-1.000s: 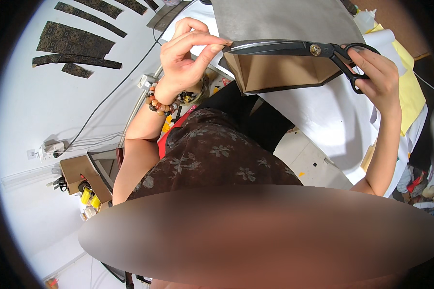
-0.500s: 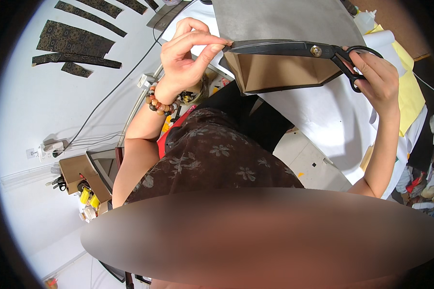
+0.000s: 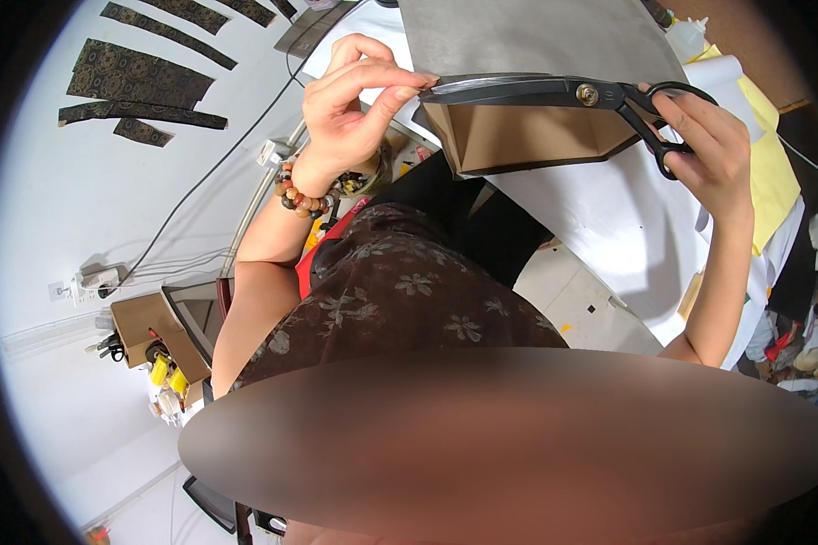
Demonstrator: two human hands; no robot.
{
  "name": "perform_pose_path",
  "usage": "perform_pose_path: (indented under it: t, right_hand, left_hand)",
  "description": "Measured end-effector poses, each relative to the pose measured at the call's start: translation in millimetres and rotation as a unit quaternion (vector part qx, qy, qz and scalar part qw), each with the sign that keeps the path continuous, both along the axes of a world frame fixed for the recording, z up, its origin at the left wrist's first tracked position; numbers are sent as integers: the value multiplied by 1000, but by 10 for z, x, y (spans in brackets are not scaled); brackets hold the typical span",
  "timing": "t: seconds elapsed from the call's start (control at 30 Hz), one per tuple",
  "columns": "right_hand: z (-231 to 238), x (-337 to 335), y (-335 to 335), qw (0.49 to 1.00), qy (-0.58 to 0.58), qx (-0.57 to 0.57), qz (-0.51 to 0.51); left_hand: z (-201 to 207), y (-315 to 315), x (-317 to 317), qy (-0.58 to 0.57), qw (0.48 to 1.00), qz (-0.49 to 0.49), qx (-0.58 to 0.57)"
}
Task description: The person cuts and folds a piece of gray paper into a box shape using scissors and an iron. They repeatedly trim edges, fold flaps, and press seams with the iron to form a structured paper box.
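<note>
My right hand (image 3: 707, 145) grips a large pair of black-handled scissors (image 3: 527, 91), its fingers through the loops. The blades point left along the dark near edge of an open tan-lined box (image 3: 536, 136), and a bright strip of metal shows along them. At the box's left corner, beside the scissor tips, my left hand (image 3: 359, 100) is closed in a thumb-and-finger pinch. What lies in that pinch is too small to make out. A grey panel (image 3: 536, 36) stretches away behind the scissors.
White sheeting (image 3: 600, 227) covers the table, with yellow paper (image 3: 773, 182) at the right. Dark patterned pieces (image 3: 141, 73) hang on the white wall at the left. A cable (image 3: 218, 168) runs down that wall. A cardboard box (image 3: 145, 327) of supplies stands lower left.
The scissors have shifted slightly left toward my pinching fingers, and more bright metal shows along the blades. My left hand stays nearly in place.
</note>
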State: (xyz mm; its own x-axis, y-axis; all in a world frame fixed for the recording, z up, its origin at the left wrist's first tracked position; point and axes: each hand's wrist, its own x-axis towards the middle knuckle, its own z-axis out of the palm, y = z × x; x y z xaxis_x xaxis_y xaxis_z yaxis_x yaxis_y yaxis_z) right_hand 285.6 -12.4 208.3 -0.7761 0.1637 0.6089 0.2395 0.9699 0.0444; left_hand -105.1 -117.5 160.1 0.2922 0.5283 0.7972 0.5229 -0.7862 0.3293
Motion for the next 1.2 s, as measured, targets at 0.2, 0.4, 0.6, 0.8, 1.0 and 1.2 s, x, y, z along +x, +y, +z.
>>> perform_pose_path:
  t: [0.2,0.4,0.6,0.8,1.0,1.2]
  right_hand:
    - [-24,-8,-1,999,14,43,7]
    - [-14,77,29,999,-34,4,-6]
    - [27,74,0,999,-30,26,-19]
    - [70,54,-78,997,-10,75,-12]
    - [118,50,-125,995,-13,102,4]
    - [180,37,-166,993,-16,115,-12]
  left_hand:
    - [-1,-8,12,-3,1000,0,2]
    - [-19,3,24,-16,1000,-8,1]
    - [-22,-12,33,-12,1000,-6,1]
    - [-16,-24,53,-17,1000,-8,-11]
    - [-15,-39,72,-21,1000,-11,-18]
    - [-3,-58,71,-10,1000,-9,-18]
